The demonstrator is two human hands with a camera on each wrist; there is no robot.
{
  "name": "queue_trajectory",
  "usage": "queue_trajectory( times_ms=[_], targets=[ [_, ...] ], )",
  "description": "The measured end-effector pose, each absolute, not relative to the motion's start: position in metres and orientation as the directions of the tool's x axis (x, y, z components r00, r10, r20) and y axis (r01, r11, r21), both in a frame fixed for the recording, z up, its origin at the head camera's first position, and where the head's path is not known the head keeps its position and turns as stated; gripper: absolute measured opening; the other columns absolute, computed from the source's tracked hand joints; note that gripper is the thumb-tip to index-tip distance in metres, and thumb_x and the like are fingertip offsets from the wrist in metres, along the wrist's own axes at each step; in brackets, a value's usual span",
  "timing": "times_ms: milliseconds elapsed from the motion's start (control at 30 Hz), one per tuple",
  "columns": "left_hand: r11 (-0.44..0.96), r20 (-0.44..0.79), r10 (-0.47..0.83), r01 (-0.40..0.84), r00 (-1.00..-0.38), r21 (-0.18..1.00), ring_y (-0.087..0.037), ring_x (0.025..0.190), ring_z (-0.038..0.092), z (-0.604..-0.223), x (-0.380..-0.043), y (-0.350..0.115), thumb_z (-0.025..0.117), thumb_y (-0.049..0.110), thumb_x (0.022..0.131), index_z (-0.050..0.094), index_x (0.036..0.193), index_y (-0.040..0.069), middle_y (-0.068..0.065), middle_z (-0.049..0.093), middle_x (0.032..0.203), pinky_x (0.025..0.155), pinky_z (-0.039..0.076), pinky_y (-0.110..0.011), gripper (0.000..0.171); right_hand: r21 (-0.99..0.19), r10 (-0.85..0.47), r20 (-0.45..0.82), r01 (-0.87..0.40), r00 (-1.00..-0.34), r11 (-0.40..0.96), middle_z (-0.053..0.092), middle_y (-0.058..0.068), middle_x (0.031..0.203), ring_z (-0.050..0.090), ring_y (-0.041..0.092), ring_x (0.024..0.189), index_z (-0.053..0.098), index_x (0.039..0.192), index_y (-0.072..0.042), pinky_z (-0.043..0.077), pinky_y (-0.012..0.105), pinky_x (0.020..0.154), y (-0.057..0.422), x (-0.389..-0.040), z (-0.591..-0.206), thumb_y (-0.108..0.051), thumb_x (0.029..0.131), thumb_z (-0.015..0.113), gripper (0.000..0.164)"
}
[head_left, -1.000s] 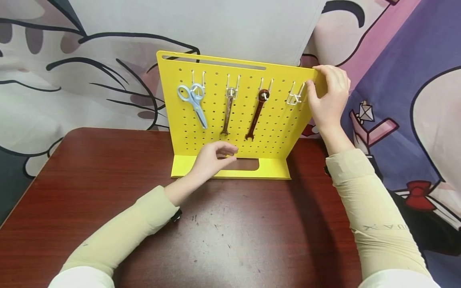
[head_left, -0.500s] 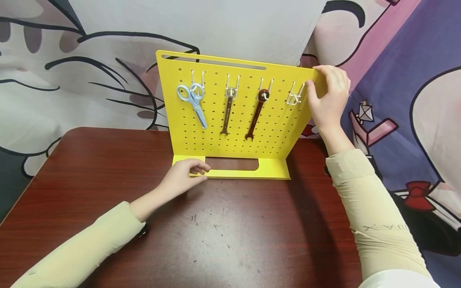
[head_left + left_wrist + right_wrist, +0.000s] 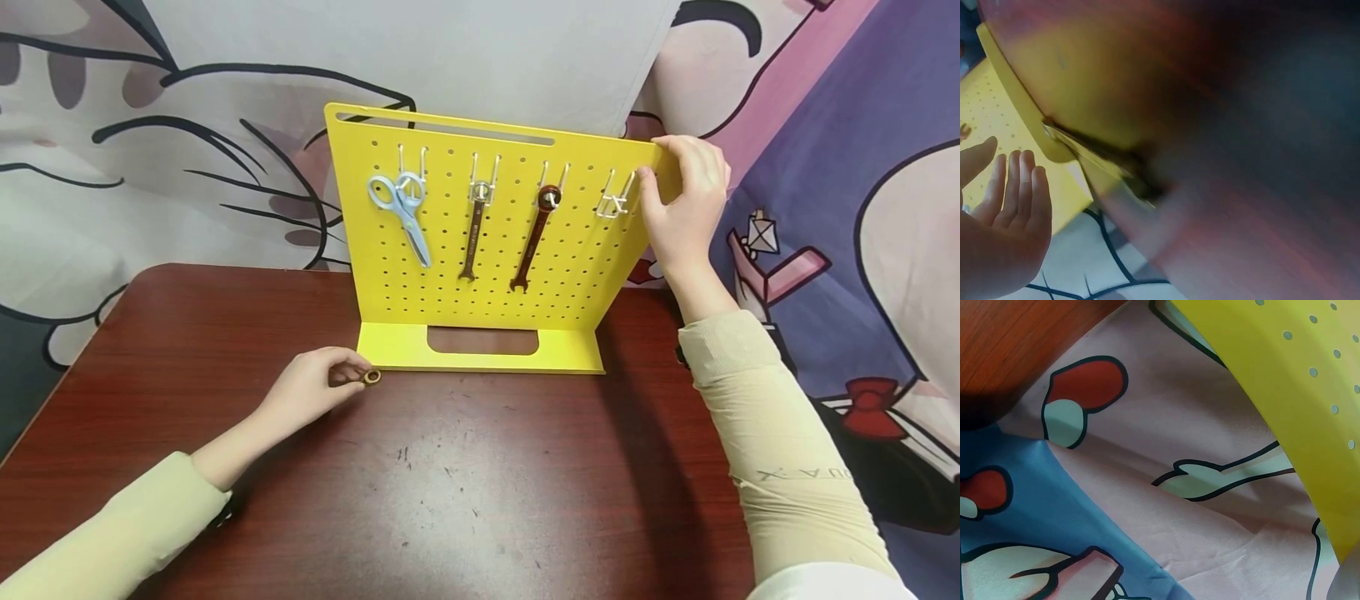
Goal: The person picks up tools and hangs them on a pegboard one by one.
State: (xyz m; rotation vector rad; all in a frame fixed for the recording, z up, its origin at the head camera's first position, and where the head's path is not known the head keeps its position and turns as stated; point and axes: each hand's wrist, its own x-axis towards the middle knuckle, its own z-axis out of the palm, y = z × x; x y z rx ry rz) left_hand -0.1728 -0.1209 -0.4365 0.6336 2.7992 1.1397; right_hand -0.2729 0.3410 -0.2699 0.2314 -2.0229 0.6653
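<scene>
My right hand (image 3: 686, 200) grips the upper right edge of a standing yellow pegboard (image 3: 450, 237), thumb in front and fingers over the edge. Low at the board's left front corner is my left hand (image 3: 311, 385), its fingertips beside the small brassy ring end of a wrench (image 3: 372, 377). In the left wrist view this long wrench (image 3: 1099, 160) is blurred and lies off the fingers (image 3: 1024, 181), which are nearly straight. On the board's hooks hang light-blue scissors (image 3: 408, 212), a slim combination wrench (image 3: 475, 237) and a darker one (image 3: 532, 242).
A white wire hook (image 3: 613, 200) at the board's right carries no tool. The board's slotted foot (image 3: 570, 350) stands on a dark red wooden table (image 3: 480, 483). Cartoon-printed cloth (image 3: 225, 183) hangs behind and at the right.
My left hand has moved left and down, away from below the hanging wrenches to the board's front left corner. The wrench's ring end has come into sight. The right hand keeps its place.
</scene>
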Motion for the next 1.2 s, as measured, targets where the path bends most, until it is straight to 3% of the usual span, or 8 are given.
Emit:
queue_trajectory(
  times_ms=[200, 533, 1200],
  targets=[
    [0.701, 0.087, 0.377, 0.345, -0.922, 0.624, -0.012, 0.083, 0.069, -0.438, -0.167, -0.143, 0.081, 0.002, 0.087, 0.079, 0.107, 0.008, -0.003, 0.078, 0.097, 0.075, 0.056, -0.025, 0.022, -0.361, 0.106, 0.847, -0.418, -0.52, 0.834, 0.073, 0.019, 0.127, 0.059, 0.035, 0.125, 0.073, 0.126, 0.0, 0.034, 0.033, 0.115, 0.341, -0.273, -0.27, -0.021, 0.098, 0.068, 0.035],
    [0.716, 0.043, 0.383, 0.326, -0.923, 0.617, -0.002, 0.076, 0.062, -0.447, -0.163, -0.163, 0.081, 0.001, 0.086, 0.078, 0.103, 0.007, 0.001, 0.076, 0.091, 0.067, 0.052, -0.019, 0.019, -0.364, 0.107, 0.843, -0.413, -0.527, 0.835, 0.072, 0.018, 0.128, 0.059, 0.034, 0.125, 0.073, 0.126, -0.001, 0.034, 0.032, 0.115, 0.341, -0.272, -0.271, -0.021, 0.098, 0.068, 0.035],
    [0.739, 0.015, 0.409, 0.341, -0.912, 0.581, 0.0, 0.071, 0.057, -0.459, -0.17, -0.163, 0.083, 0.004, 0.084, 0.077, 0.092, 0.012, 0.008, 0.07, 0.08, 0.064, 0.048, -0.02, 0.013, -0.37, 0.118, 0.844, -0.409, -0.524, 0.834, 0.072, 0.018, 0.129, 0.058, 0.033, 0.126, 0.073, 0.127, -0.001, 0.034, 0.031, 0.116, 0.341, -0.273, -0.271, -0.022, 0.098, 0.068, 0.036]
  ],
)
